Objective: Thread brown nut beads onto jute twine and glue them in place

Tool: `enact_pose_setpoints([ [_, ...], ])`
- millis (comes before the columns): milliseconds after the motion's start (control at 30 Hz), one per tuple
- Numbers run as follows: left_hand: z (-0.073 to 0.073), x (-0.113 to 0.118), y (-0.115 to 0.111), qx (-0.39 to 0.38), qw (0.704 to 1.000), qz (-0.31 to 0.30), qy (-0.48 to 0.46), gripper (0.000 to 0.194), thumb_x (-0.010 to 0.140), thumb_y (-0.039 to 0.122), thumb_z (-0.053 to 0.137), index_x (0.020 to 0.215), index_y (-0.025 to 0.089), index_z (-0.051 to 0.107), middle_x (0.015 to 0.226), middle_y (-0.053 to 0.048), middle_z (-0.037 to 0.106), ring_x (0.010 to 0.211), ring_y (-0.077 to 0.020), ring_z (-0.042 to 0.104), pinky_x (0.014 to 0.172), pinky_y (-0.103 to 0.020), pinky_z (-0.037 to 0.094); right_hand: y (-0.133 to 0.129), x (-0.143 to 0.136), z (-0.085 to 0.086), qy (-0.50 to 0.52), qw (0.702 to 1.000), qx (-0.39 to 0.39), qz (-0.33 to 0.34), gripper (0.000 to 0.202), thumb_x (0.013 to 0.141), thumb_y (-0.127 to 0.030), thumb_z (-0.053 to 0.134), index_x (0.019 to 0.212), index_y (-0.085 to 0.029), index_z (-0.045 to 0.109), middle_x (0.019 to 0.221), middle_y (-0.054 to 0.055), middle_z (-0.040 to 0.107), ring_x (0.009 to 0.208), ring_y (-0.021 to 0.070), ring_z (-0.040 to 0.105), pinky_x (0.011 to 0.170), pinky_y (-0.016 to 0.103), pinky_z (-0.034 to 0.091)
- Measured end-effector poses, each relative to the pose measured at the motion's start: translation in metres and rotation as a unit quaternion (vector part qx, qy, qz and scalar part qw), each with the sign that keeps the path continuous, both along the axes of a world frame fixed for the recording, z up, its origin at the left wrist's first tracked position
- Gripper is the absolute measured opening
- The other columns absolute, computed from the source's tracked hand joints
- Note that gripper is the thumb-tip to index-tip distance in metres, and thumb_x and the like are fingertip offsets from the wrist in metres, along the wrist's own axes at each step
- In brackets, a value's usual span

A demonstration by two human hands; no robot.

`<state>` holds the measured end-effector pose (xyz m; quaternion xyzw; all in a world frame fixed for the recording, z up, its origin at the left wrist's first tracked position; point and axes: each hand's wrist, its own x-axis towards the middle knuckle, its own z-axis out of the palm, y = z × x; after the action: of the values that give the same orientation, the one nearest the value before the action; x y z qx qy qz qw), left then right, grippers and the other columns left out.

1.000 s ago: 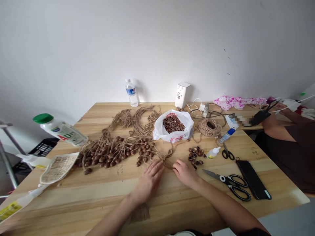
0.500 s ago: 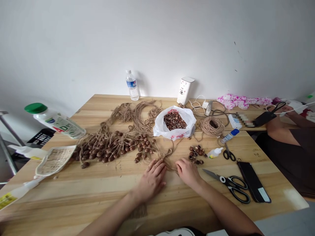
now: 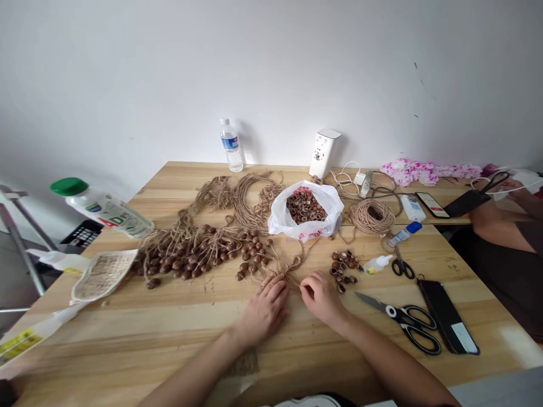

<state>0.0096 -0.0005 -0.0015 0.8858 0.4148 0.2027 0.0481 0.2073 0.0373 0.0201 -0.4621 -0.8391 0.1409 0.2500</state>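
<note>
Knotted brown twine (image 3: 293,263) lies on the wooden table (image 3: 178,322) just beyond my hands. My left hand (image 3: 265,305) rests palm down at the near end of this twine, its fingers pressed together over the strands. Beside it, my right hand (image 3: 321,295) is curled, thumb and forefinger pinched on a thin strand of the twine. A white plastic bag (image 3: 335,212) of cut brown shell pieces stands behind the knot. To the left spreads a heap of brown nuts (image 3: 190,263) tied to cords. A few cut shells (image 3: 343,265) lie right of my right hand.
Large scissors (image 3: 407,319), small scissors (image 3: 403,265), a black case (image 3: 447,316), a glue bottle (image 3: 377,264) and a twine roll (image 3: 372,216) lie right. A tray (image 3: 104,274) and green-capped bottle (image 3: 102,209) stand left. Another person's arm (image 3: 500,217) reaches in at far right.
The whole view has shifted slightly, so most things appear farther right. My right hand has drawn a little closer to my left hand; both stay at the twine.
</note>
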Motion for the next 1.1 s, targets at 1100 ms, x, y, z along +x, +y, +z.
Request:
enact_pose_setpoints([
  [1100,0.0060,0.0058,0.0035,-0.039,0.999,0.021,-0.024,0.033,0.091,0.033,0.042,0.111,0.012,0.057,0.125,-0.017,0.052,0.126,-0.0309,0.038,0.101,-0.049,0.040,0.0027,0.0011,0.0033,-0.099,0.994,-0.025,-0.037,0.025,0.082,-0.016,0.051,0.057,-0.016,0.053,0.060,0.002,0.058,0.062,0.0133,0.051,0.059,0.024,0.028],
])
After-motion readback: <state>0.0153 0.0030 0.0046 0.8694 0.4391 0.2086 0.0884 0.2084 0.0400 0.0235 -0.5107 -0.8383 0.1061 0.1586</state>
